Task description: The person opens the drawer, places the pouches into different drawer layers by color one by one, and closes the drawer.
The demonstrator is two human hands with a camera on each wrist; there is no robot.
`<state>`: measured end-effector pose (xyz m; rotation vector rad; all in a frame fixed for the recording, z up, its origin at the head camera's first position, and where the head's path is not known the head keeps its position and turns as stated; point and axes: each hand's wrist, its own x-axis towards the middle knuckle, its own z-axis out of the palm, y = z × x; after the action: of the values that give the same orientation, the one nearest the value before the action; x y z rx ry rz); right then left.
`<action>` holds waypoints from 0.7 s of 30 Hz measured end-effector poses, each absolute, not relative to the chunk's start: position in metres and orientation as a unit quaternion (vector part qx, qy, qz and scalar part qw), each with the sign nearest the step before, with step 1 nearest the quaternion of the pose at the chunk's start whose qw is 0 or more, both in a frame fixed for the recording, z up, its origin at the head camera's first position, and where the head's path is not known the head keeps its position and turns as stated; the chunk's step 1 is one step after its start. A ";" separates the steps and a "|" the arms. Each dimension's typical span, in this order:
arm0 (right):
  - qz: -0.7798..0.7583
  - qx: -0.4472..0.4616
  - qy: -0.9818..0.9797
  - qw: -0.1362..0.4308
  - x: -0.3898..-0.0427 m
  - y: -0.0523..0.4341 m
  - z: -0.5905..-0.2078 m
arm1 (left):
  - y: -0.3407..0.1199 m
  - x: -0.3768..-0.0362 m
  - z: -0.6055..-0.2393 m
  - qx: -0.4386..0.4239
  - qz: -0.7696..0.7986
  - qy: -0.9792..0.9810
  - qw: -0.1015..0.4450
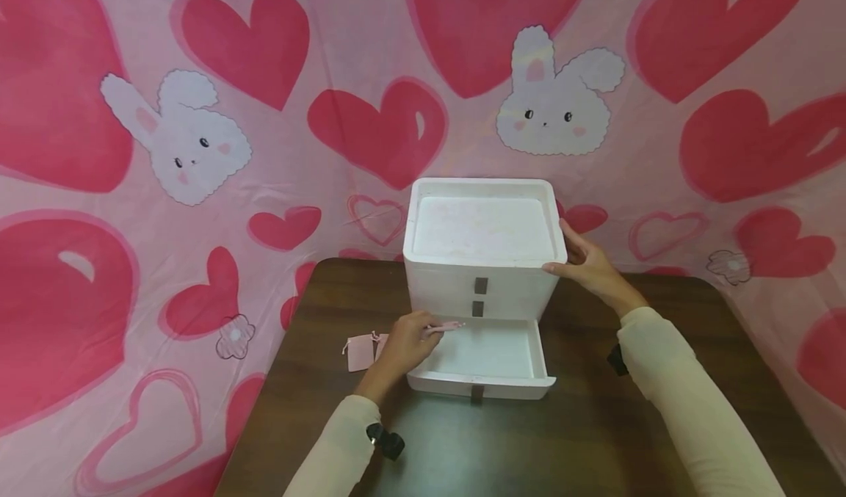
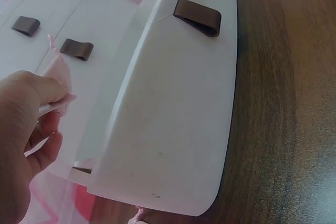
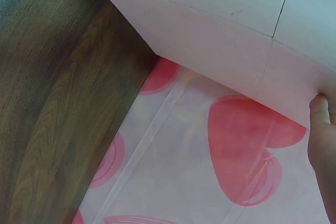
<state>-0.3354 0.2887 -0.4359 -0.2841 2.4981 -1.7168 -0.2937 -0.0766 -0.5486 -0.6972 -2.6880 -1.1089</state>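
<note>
A white drawer unit stands on the table with its bottom drawer pulled out. Over the left part of that drawer, my left hand pinches a small pink drawstring pouch between thumb and fingers. The left wrist view shows the pouch with its cord end pointing up. My right hand rests at the upper right of the unit, thumb at the front corner and fingers along the side. Part of this hand shows against the side wall in the right wrist view.
Left of the drawer lie a pink pouch and part of another, on the dark wooden table. Brown tab handles mark the drawer fronts. The unit has a raised rim around its top. Behind hangs a pink heart-and-rabbit cloth.
</note>
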 end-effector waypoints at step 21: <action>-0.565 -0.099 0.818 0.048 -0.335 0.289 -0.435 | -0.076 -0.293 -0.562 -0.241 -0.344 -0.905 0.068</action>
<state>-0.3350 0.2886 -0.4351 -0.3017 2.4942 -1.7221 -0.2931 -0.0759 -0.5622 -0.7272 -2.7267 -1.0363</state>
